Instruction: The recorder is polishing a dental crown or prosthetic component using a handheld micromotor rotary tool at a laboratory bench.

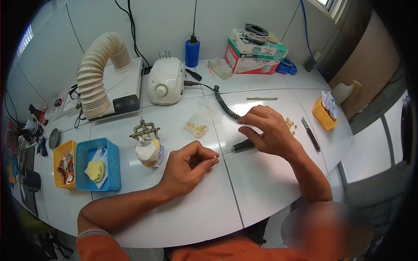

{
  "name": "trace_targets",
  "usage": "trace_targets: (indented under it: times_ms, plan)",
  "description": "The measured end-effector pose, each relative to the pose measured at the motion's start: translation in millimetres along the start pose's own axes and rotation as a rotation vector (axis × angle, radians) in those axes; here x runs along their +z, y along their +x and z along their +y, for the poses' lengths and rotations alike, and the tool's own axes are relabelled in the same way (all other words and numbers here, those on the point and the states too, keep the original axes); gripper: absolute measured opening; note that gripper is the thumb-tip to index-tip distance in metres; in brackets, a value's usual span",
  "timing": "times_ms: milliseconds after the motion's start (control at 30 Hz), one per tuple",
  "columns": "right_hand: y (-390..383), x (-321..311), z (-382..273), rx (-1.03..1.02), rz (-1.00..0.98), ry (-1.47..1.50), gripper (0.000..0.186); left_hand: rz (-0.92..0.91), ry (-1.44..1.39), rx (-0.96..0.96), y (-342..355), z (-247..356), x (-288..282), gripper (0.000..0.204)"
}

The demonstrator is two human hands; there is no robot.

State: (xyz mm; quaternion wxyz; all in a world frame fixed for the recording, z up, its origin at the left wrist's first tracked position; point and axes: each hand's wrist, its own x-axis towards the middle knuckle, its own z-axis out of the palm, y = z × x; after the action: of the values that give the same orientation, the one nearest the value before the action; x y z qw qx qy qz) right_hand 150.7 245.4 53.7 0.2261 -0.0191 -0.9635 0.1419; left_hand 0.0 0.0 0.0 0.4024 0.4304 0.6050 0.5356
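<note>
Over the middle of the white table, my left hand (185, 168) is closed, thumb and forefinger pinching a tiny pinkish-white piece (216, 157). The piece is too small to name. My right hand (265, 130) is open, thumb and forefinger apart, above a black rotary handpiece (243, 146). The handpiece's thin tip points left toward my left hand; its rear end is hidden beneath my right hand. Left of my hands stands a brass dental articulator (145, 130) bearing a white and yellowish cast (148, 152). A small clear box (197, 125) with tooth-coloured pieces lies beyond my left hand.
A coiled cord (225, 105) runs from a white control unit (166, 81). A ribbed hose (93, 74) arches at back left. Blue (114, 174) and yellow (58, 167) baskets stand left. A knife (311, 135), small loose pieces (291, 125) and another yellow basket (324, 117) lie right; stacked boxes (254, 54) stand behind.
</note>
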Motion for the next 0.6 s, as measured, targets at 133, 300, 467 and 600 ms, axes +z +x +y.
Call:
trace_targets:
  times_ms: [133,300,467,600]
  plan:
    - [-18.1,4.6,-7.2,-0.053,-0.038,0.031,0.021,0.104,-0.145,-0.014,-0.4,6.4,-6.0,0.011]
    - [-24.0,-1.4,6.5,-0.013,-0.268,0.067,0.025,0.127,-0.229,-0.052,-0.2,11.2,1.5,0.010]
    - [-28.0,2.8,-2.1,0.011,-0.241,0.013,0.026,0.113,-0.223,0.006,0.8,7.9,1.5,0.013]
    - [-28.6,-0.1,-15.9,0.100,-0.332,0.061,0.021,0.102,-0.156,0.076,0.8,3.6,4.0,0.016]
